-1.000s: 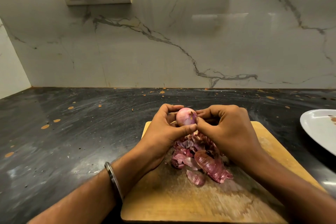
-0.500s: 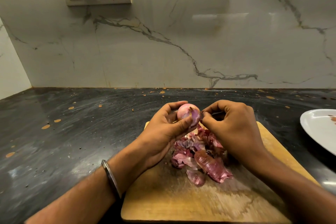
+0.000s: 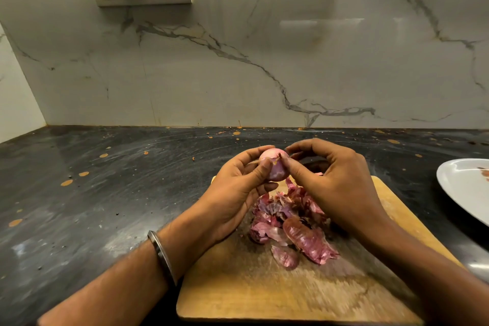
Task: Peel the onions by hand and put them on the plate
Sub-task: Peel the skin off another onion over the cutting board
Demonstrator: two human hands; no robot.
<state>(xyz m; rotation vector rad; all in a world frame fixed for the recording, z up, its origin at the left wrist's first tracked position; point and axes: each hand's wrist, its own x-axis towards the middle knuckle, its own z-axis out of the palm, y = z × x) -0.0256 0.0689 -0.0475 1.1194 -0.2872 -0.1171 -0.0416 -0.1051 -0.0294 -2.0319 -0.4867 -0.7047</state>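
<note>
Small pink-purple round onion [image 3: 274, 165] held above far edge of tan wooden cutting board [image 3: 264, 288], cradled by left hand [image 3: 238, 188], thumb pressed on its face. Right hand [image 3: 333, 182] pinching a skin remnant at the onion's top. Peel in short pulls toward the root; rotate between pulls; drop scraps onto pile of purple papery skins [image 3: 291, 225]. White plate [image 3: 460, 185] waiting at right on dark stone desk [image 3: 105, 193].

Open counter left, plate right

Dark counter [image 3: 111, 193] lay bare left of the board [image 3: 264, 294]; peels [image 3: 291, 222] crowded the board's middle; the plate [image 3: 460, 188] blocked the right edge.
</note>
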